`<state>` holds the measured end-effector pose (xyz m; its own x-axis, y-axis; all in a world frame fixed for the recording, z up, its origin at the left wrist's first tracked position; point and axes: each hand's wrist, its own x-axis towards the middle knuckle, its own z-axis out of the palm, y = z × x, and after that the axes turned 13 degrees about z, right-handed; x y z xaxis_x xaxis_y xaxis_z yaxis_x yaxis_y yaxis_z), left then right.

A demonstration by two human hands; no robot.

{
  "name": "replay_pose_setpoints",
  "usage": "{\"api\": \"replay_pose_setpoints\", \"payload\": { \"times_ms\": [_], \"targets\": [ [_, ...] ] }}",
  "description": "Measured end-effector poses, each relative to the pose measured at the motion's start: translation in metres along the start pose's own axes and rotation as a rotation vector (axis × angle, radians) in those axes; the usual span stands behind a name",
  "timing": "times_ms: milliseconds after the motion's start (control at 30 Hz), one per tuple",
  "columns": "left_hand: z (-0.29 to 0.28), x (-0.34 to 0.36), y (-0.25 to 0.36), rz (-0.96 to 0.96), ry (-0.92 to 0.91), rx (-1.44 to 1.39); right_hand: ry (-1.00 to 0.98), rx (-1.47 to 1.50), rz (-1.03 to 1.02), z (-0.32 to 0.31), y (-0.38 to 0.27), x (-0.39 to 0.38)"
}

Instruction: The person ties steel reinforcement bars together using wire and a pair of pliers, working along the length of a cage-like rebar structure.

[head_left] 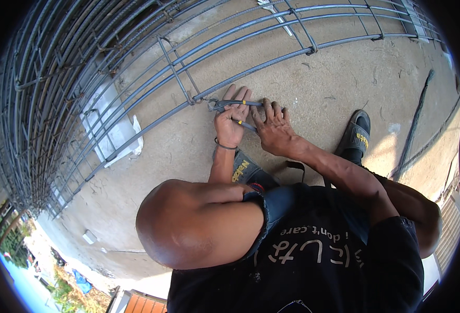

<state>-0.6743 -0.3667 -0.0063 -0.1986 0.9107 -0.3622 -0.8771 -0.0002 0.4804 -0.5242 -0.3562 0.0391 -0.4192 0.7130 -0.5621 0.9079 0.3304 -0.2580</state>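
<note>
A pair of pincers (250, 104) with dark handles and yellow bands is spread open between my hands. My right hand (277, 130) grips its handles, with the fingers curled over their ends. Palm up, my left hand (231, 125) lies against the head of the pincers with its fingers stretched out; whether it bears any weight I cannot tell. The jaws point left, close to a tied joint on the near bar of a long steel rebar cage (230, 81). Any thin wire at that joint is too small to make out.
Stacked rebar cages (42, 94) crowd the left side. A white sheet (107, 120) lies under the bars. Beyond the cage is a light-coloured tool (279, 18) on the concrete floor (313, 88). My sandalled foot (357, 133) rests right of my hands, and a dark strip (417, 115) lies farther right.
</note>
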Motion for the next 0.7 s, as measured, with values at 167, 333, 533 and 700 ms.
{"api": "replay_pose_setpoints", "payload": {
  "times_ms": [167, 333, 533, 700],
  "targets": [
    [-0.001, 0.002, 0.008, -0.048, 0.047, -0.046, -0.168, 0.07, 0.024, -0.018, -0.007, 0.002],
    [-0.003, 0.001, 0.01, -0.041, 0.057, -0.077, -0.134, 0.024, -0.006, -0.018, -0.012, 0.001],
    [-0.008, 0.011, 0.005, -0.044, -0.099, -0.08, 0.176, -0.054, -0.007, 0.001, -0.002, 0.005],
    [-0.009, 0.011, 0.002, 0.005, -0.125, -0.123, 0.333, -0.143, -0.013, 0.009, -0.002, 0.01]
  ]
}}
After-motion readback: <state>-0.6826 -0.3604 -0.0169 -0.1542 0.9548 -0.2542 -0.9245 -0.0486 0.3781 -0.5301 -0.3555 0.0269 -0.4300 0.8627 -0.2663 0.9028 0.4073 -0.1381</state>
